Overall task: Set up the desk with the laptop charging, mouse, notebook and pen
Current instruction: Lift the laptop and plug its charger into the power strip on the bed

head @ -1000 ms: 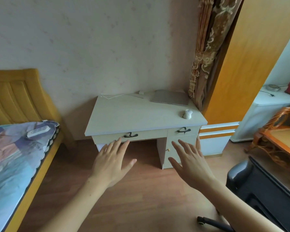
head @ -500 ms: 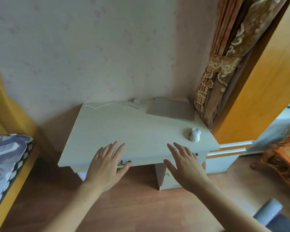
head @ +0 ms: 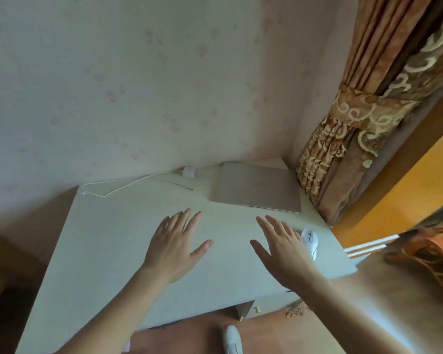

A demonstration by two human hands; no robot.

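A closed silver laptop (head: 256,186) lies flat at the back right of the white desk (head: 108,241). A white charger block (head: 189,171) sits by the wall, its white cable (head: 128,185) trailing left along the back edge. A white mouse (head: 310,240) rests near the desk's right edge. My left hand (head: 174,246) hovers palm down over the desk's middle, fingers spread, holding nothing. My right hand (head: 283,247) is spread the same way just left of the mouse, partly covering it. No notebook or pen is in view.
A patterned brown curtain (head: 356,129) hangs tied beside the laptop's right edge. An orange wooden panel (head: 404,190) stands to the right. A desk drawer front (head: 266,306) shows below the desktop. A white shoe (head: 232,339) is on the wooden floor.
The view has closed in on the desk. Both open hands have moved forward from in front of the drawers to above the desktop.
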